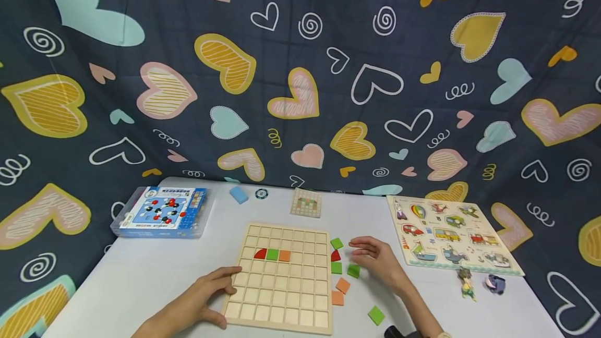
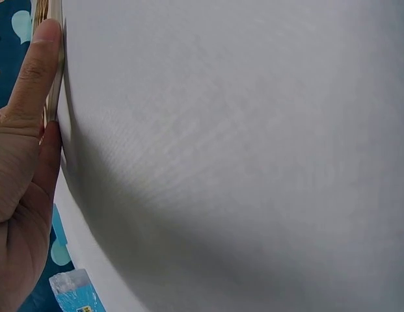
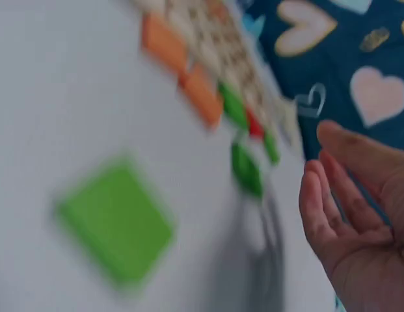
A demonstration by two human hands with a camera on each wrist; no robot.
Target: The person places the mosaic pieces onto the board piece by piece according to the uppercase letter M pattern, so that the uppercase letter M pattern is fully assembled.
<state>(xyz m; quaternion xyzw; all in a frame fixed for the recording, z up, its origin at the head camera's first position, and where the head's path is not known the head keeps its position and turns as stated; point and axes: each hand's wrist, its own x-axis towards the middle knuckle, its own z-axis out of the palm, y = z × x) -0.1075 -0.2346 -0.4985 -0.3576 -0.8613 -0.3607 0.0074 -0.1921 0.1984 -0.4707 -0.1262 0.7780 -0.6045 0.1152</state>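
Note:
A wooden grid board (image 1: 281,296) lies on the table, with a red quarter-round tile (image 1: 260,253), a green square tile (image 1: 272,254) and an orange square tile (image 1: 284,255) in one row of its cells. My left hand (image 1: 199,296) rests against the board's left edge, fingertips at the rim and thumb lower along it. To the right of the board, my right hand (image 1: 377,261) hangs with loosely bent fingers and nothing held. Near its fingers are a green tile (image 1: 353,271), another green tile (image 1: 336,243) and a red quarter-round tile (image 1: 335,256).
Orange tiles (image 1: 343,286) and a lone green tile (image 1: 376,315) lie right of the board. Behind it is a small patterned card (image 1: 306,203). A boxed molecule set (image 1: 161,213) stands back left; a picture puzzle board (image 1: 451,233) and small figurines (image 1: 466,282) are at right.

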